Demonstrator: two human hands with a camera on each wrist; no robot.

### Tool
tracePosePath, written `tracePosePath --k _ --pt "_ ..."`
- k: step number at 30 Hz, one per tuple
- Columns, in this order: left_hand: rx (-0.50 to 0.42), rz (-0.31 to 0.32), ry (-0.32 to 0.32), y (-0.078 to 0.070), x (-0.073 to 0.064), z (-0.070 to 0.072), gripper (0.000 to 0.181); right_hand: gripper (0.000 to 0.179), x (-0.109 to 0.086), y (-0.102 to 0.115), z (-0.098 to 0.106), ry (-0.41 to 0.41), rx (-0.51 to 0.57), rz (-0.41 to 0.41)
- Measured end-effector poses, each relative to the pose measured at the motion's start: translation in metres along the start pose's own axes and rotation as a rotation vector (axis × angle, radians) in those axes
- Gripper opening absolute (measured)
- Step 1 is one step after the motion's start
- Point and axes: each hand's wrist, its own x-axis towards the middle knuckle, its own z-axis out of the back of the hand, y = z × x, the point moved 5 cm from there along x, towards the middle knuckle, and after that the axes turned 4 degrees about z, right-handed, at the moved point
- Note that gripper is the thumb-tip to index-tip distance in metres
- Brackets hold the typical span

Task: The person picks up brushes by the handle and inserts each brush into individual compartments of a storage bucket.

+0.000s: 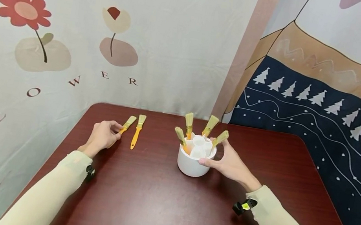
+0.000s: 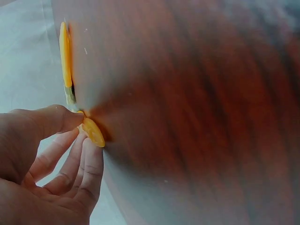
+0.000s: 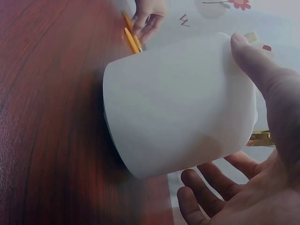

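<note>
On the left of the table, my left hand point(image 1: 103, 136) pinches the yellow handle of a paintbrush point(image 1: 130, 121) between thumb and fingers. Its bristles point away from me, and the handle end point(image 2: 95, 133) shows at my fingertips in the left wrist view. Beside it lies a second paintbrush point(image 1: 138, 131), flat on the wood. My right hand point(image 1: 226, 160) holds the white round brush holder point(image 1: 189, 166) at its right side, thumb at the near rim and fingers behind. Several paintbrushes stand in the holder bristles up, among them one point(image 1: 211, 125) at the back and another point(image 1: 180, 134) at the left.
The dark red wooden table point(image 1: 150, 207) has its far edge against a pale cloth point(image 1: 178, 40) with printed flowers and letters. A navy cloth point(image 1: 285, 106) with white trees hangs at the right. Straps with small black devices point(image 1: 244, 207) sit at both wrists.
</note>
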Motion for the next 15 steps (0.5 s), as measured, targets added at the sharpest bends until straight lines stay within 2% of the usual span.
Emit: tracePosePath --k 9,15 --pt "-0.006 0.01 -0.035 -0.011 0.007 -0.004 0.04 0.104 -0.004 0.003 0.001 -0.034 -0.032 0.015" --pt "0.001 0.074 -0.054 -0.013 0.016 -0.009 0.039 0.11 -0.006 0.008 -0.003 -0.046 -0.031 0.004"
